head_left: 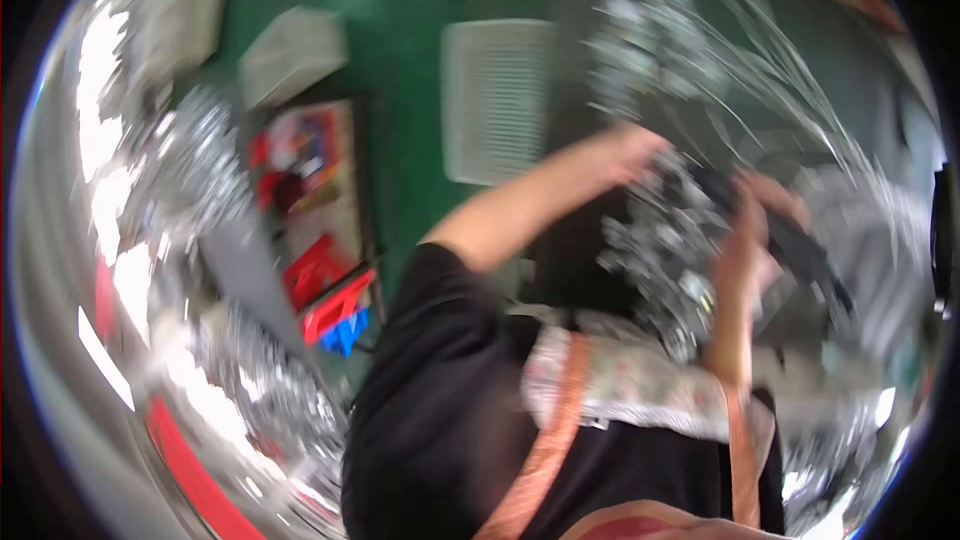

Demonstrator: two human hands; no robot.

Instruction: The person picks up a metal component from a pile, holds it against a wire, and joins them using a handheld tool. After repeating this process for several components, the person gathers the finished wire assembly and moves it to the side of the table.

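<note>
Motion blur softens everything near my hands. My left hand (637, 150) reaches across with its fingers drawn together beside the silvery parts; what they pinch is too smeared to tell. My right hand (742, 240) is closed around a long black strip-like thing (808, 258), which slants down to the right past the fingers. Below and between the hands is a cluster of small shiny silver parts (645, 265), close to my apron (640, 390). A second silvery cluster (650, 35) lies farther off on the dark work surface (570, 230).
Thin pale wires or strands (790, 80) run across the far right, above a pale grey crumpled heap (870, 240). A white slatted basket (450, 105) stands left of the work surface. Farther left are a white box (295, 55), a red bin (335, 305) and shiny bundles (205, 155).
</note>
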